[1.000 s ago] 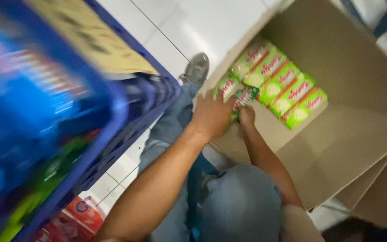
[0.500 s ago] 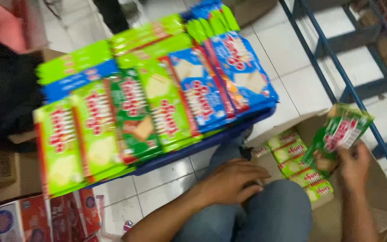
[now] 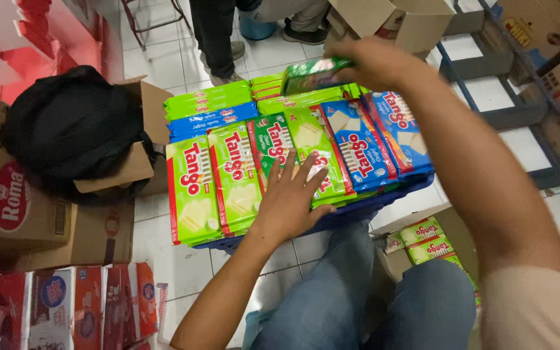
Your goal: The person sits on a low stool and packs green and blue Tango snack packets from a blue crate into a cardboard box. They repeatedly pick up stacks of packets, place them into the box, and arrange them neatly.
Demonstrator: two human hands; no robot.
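My right hand (image 3: 371, 61) pinches the green wafer pack (image 3: 315, 74) over the blue crate (image 3: 358, 210). Left hand (image 3: 290, 198) lies spread flat on the packs. Light, slick, crushable; I'd hold its long edges.

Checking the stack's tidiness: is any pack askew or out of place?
The blue packs lie tilted, overhanging the crate's right edge. The right hand holds a green pack above; the left hand presses the front row.

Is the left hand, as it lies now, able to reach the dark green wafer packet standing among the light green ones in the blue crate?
Probably yes. The left hand lies flat on the packets, its fingers already at the dark green wafer packet, with nothing covering it.
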